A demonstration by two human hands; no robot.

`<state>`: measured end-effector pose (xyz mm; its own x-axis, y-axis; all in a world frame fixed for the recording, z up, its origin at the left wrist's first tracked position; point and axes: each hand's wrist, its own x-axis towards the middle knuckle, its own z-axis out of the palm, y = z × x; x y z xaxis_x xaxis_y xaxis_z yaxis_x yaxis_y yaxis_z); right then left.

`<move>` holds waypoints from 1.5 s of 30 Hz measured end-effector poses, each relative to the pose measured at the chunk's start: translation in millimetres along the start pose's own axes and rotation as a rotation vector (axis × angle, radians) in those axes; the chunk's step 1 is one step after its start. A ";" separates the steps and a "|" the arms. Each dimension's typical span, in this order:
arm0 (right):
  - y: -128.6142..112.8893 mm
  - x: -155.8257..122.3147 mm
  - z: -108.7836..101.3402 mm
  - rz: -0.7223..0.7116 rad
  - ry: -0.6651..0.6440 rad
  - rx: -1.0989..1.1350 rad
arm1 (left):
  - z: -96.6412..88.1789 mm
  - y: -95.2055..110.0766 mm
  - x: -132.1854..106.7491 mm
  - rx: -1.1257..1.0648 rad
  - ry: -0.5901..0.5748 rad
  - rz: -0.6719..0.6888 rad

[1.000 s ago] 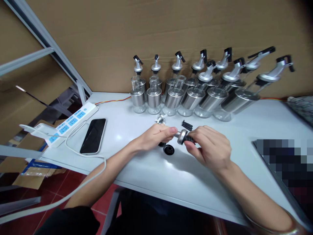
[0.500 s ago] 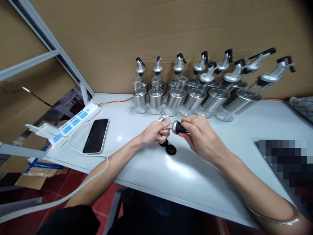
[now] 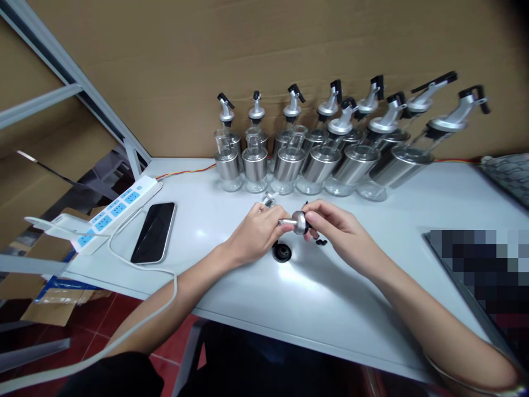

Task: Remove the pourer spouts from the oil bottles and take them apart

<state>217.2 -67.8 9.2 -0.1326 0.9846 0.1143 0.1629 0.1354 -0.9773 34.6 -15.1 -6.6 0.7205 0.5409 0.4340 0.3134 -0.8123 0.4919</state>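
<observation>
Between my hands, just above the table, is a silver pourer spout (image 3: 298, 221) with a black stopper end. My left hand (image 3: 260, 232) is closed round its narrow silver neck. The fingers of my right hand (image 3: 333, 223) pinch the black end; part of that end is hidden behind them. A black ring-shaped cap (image 3: 282, 252) lies on the table below my left hand. Beyond my left hand, another silver pourer piece (image 3: 269, 199) shows in part. Several glass and steel oil bottles (image 3: 255, 165) stand in two rows behind my hands, most topped with pourers.
On the left of the white table (image 3: 231, 298) lie a phone (image 3: 154, 232), a white power strip (image 3: 119, 212) and a white cable (image 3: 176, 286) crossing over my left forearm. A dark, partly blurred-out object (image 3: 475, 275) sits at the right. A cardboard wall (image 3: 248, 44) rises behind the bottles.
My left hand has rolled over, its back now uppermost. My right fingers have loosened from a full wrap to a pinch, and the black end has turned. The view has shifted slightly right.
</observation>
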 end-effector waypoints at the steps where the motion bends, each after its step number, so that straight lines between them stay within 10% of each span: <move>1: 0.6 0.7 0.1 0.044 -0.029 0.060 | -0.7 -1.2 0.4 0.055 -0.008 0.012; 16: -3.3 -3.6 9.2 -0.102 0.059 0.073 | -9.5 -0.4 3.3 -0.035 0.031 -0.180; 29: 6.3 -4.0 2.0 -0.733 0.071 -0.696 | -15.6 -0.6 8.4 -0.677 -0.080 -0.536; 45: 2.3 -2.3 0.2 -0.937 0.198 -1.093 | -9.4 5.8 7.1 -0.786 0.065 -0.535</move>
<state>217.7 -69.7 6.7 -0.4874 0.4755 0.7324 0.7547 0.6513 0.0793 35.7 -13.9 6.5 0.5589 0.8285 0.0338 0.0686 -0.0868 0.9939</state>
